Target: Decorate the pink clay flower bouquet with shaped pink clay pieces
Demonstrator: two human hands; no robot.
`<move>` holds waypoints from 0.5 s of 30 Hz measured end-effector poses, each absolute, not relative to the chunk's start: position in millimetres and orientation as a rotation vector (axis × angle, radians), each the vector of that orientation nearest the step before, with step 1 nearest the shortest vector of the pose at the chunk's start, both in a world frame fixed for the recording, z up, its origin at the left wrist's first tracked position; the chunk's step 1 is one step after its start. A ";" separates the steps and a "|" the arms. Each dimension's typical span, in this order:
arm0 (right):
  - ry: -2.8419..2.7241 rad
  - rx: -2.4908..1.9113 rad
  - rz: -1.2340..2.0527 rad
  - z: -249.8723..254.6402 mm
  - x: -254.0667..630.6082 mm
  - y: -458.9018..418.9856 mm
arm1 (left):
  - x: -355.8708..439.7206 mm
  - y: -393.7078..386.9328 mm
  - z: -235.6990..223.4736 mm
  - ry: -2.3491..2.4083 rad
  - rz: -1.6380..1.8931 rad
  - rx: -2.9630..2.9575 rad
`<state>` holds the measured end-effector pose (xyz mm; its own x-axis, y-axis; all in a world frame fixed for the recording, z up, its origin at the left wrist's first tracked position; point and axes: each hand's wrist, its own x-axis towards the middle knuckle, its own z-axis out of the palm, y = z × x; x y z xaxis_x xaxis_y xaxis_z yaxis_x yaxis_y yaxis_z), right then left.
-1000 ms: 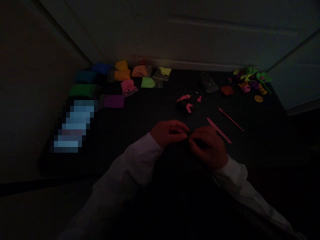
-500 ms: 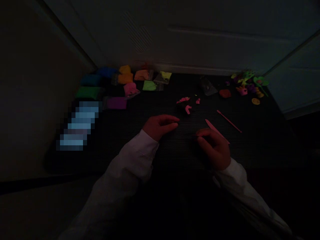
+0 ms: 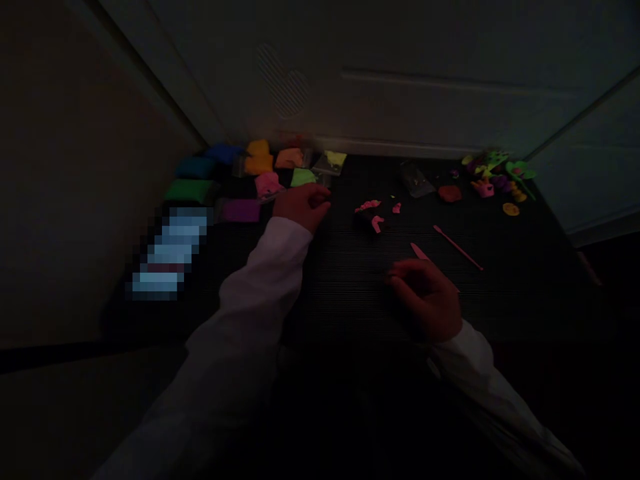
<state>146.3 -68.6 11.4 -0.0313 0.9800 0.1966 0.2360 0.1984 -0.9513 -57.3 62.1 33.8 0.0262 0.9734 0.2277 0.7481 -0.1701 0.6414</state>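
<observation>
In the dim head view my left hand (image 3: pixel 301 207) reaches over the table near the back packets, fingers loosely curled and thumb slightly apart, with nothing visible between them. Just beyond it lies a light green clay packet (image 3: pixel 303 177); a pink clay packet (image 3: pixel 269 185) is beside it, partly covered. My right hand (image 3: pixel 427 293) is closed in a pinch low over the table; what its fingertips hold, if anything, is too dark to make out. Beneath that hand lies a pink clay knife (image 3: pixel 419 251), partly hidden. A dark and pink clay figure (image 3: pixel 370 215) rests between the hands.
More clay packets, including a purple one (image 3: pixel 241 211) and a green one (image 3: pixel 189 191), line the left. A blurred bright screen (image 3: pixel 170 250) lies there too. At right are a pink stick tool (image 3: pixel 457 247), a red clay lump (image 3: pixel 449 193) and colourful clay shapes (image 3: pixel 484 189).
My left hand has moved away from me and left, from mid-table to the clay packets. My right hand stays almost in place, still pinched. The view has shifted slightly.
</observation>
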 end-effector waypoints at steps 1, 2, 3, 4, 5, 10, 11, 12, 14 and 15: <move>-1.515 -1.236 0.927 11.7 147.5 -67.8 | -58.0 68.3 29.9 1.771 0.893 1.972; -1.565 -1.243 0.906 12.3 148.5 -66.8 | -58.8 73.2 25.2 1.783 0.862 1.980; -1.615 -1.242 0.878 13.3 149.3 -65.7 | -59.5 76.6 20.2 1.779 0.828 1.996; -1.660 -1.237 0.844 14.3 149.8 -64.6 | -60.1 78.5 15.3 1.789 0.837 2.001; -1.693 -1.227 0.816 15.2 150.0 -63.6 | -60.5 79.0 10.8 1.788 0.847 2.010; -1.652 -1.239 0.971 16.2 147.0 -64.3 | -61.6 73.3 0.7 1.747 0.842 2.000; -1.611 -1.260 1.043 15.9 146.4 -65.2 | -61.7 72.7 0.8 1.758 0.832 2.006; -1.564 -1.284 1.107 15.7 145.8 -66.2 | -61.8 72.3 1.1 1.767 0.812 2.022; -1.486 -1.327 1.183 15.6 145.1 -67.7 | -62.0 72.4 2.1 1.772 0.764 2.062; -1.469 -1.346 1.193 15.7 144.7 -68.1 | -62.2 72.6 2.5 1.769 0.746 2.073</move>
<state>144.7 -68.1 15.7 -0.1173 0.9923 -0.0387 0.2416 -0.0093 -0.9703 -62.2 72.6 2.5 0.0992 0.9781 0.1831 0.8139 -0.1856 0.5505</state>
